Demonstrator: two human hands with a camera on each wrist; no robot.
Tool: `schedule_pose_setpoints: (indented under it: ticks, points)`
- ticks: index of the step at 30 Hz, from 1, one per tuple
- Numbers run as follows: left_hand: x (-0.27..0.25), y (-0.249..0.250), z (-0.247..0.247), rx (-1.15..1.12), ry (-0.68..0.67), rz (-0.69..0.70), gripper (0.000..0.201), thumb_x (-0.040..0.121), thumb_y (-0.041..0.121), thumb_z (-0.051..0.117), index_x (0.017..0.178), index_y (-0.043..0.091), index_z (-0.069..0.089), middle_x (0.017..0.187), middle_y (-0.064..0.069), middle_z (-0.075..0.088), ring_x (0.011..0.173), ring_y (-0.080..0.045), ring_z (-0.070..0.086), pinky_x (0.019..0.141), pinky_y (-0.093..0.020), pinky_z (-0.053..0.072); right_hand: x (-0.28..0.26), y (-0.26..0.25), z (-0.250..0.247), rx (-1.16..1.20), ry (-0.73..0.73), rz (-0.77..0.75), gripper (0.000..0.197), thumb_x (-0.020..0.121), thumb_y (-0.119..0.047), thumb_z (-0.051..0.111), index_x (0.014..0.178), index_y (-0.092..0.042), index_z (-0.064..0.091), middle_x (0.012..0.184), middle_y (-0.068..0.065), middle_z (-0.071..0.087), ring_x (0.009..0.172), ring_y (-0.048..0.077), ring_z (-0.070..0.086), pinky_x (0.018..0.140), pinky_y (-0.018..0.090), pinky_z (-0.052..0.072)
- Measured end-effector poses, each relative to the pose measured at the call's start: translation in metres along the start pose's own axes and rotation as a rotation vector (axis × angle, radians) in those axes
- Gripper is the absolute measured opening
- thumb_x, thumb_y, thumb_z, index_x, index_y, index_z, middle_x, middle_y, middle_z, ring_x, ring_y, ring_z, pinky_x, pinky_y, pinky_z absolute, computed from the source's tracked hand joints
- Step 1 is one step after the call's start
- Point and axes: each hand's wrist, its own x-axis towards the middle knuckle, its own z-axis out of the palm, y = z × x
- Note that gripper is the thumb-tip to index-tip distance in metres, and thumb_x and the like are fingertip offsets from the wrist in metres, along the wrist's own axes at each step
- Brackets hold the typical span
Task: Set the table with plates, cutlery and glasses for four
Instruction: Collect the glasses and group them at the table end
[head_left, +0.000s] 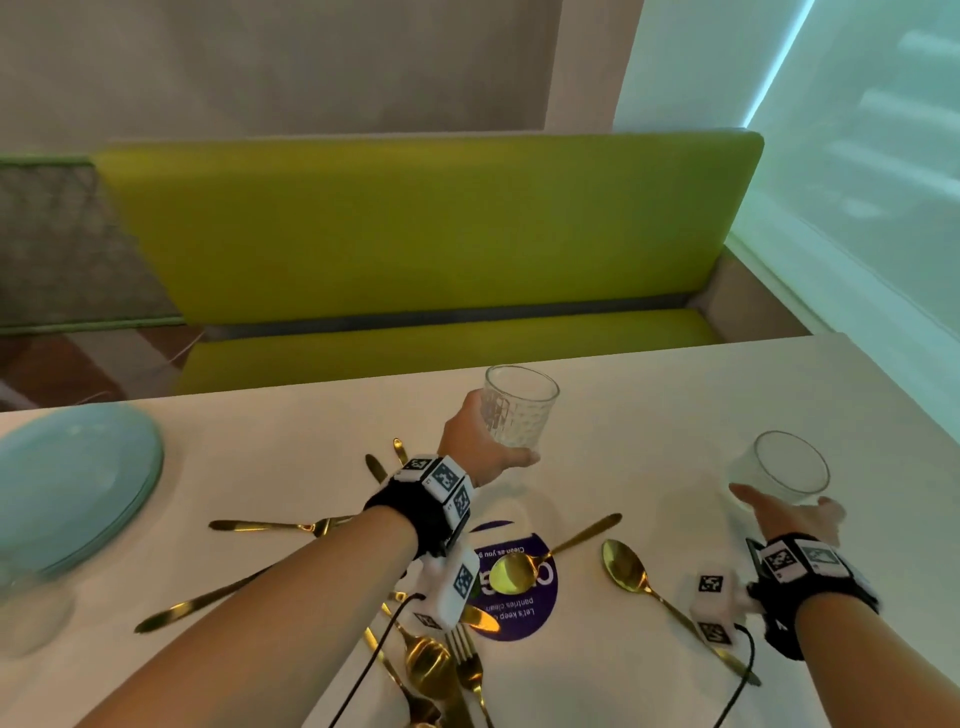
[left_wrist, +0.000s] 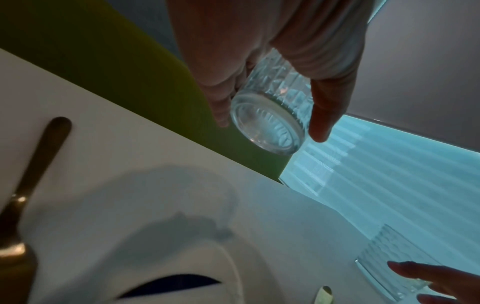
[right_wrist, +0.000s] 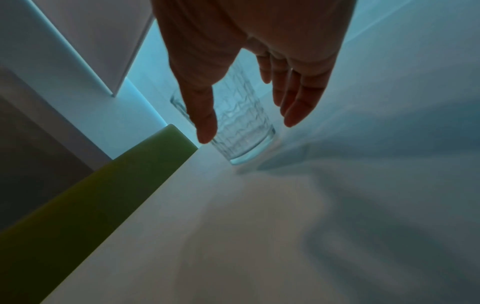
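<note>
My left hand (head_left: 480, 447) grips a clear patterned glass (head_left: 519, 405) and holds it in the air above the white table (head_left: 623, 395); the left wrist view shows the glass's round base (left_wrist: 267, 127) between thumb and fingers (left_wrist: 322, 115). My right hand (head_left: 795, 512) is open, fingers straight, just short of a second glass (head_left: 787, 467) that stands on the table at the right; in the right wrist view that glass (right_wrist: 241, 127) sits between the spread thumb and fingers (right_wrist: 298, 98) without clear contact. A stack of pale blue plates (head_left: 72, 483) lies at the left. Gold cutlery (head_left: 623, 566) is scattered in front.
A green bench (head_left: 415, 228) runs along the table's far edge. A purple round sticker (head_left: 519, 608) lies under a gold spoon (head_left: 511, 571). Forks and knives (head_left: 457, 665) pile near the front edge. Another blurred glass (head_left: 26, 603) stands at the far left. Cables trail from both wrist cameras.
</note>
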Motion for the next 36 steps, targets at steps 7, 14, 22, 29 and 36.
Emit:
schedule_pose_setpoints:
  ticks: [7,14,22,29,36]
  points:
    - [0.006,-0.01,0.002,0.006,0.001,-0.049,0.086,0.06,0.028,0.087,0.131,0.016,0.039,0.131,-0.003,0.055,0.12,-0.022,0.054,0.093,-0.029,0.046,0.012,0.0,0.015,0.041,0.054,-0.031,0.103,0.064,-0.038,0.084,0.144,-0.015,0.024,0.143,0.02,0.041,0.131,0.039,0.041,0.11,0.05,0.034]
    - [0.011,-0.003,0.003,-0.003,-0.007,-0.038,0.085,0.062,0.026,0.086,0.132,0.016,0.038,0.131,-0.003,0.055,0.121,-0.021,0.052,0.093,-0.028,0.044,0.018,0.0,0.023,0.029,0.097,-0.094,0.084,0.064,-0.038,0.082,0.132,-0.014,0.039,0.136,0.017,0.048,0.126,0.036,0.046,0.105,0.048,0.039]
    - [0.005,0.006,0.005,0.006,-0.012,-0.022,0.082,0.063,0.024,0.086,0.13,0.013,0.04,0.131,-0.005,0.055,0.121,-0.023,0.052,0.09,-0.028,0.043,-0.016,-0.011,0.038,-0.008,0.036,-0.193,0.081,0.064,-0.036,0.082,0.131,-0.012,0.043,0.133,0.014,0.051,0.126,0.034,0.047,0.106,0.043,0.04]
    - [-0.026,0.007,-0.013,-0.027,-0.018,0.018,0.087,0.062,0.026,0.086,0.133,0.014,0.037,0.133,-0.004,0.053,0.122,-0.022,0.05,0.085,-0.022,0.04,-0.101,-0.024,0.043,0.031,-0.13,-0.352,0.074,0.065,-0.028,0.083,0.127,-0.013,0.046,0.125,0.01,0.056,0.118,0.028,0.052,0.101,0.034,0.04]
    - [-0.084,-0.035,-0.067,-0.101,0.005,0.04,0.089,0.06,0.025,0.088,0.133,0.016,0.037,0.136,-0.003,0.051,0.124,-0.021,0.048,0.091,-0.025,0.041,-0.219,-0.017,0.054,-0.01,-0.33,-0.486,0.072,0.063,-0.027,0.085,0.125,-0.019,0.048,0.121,0.005,0.059,0.114,0.024,0.055,0.094,0.03,0.041]
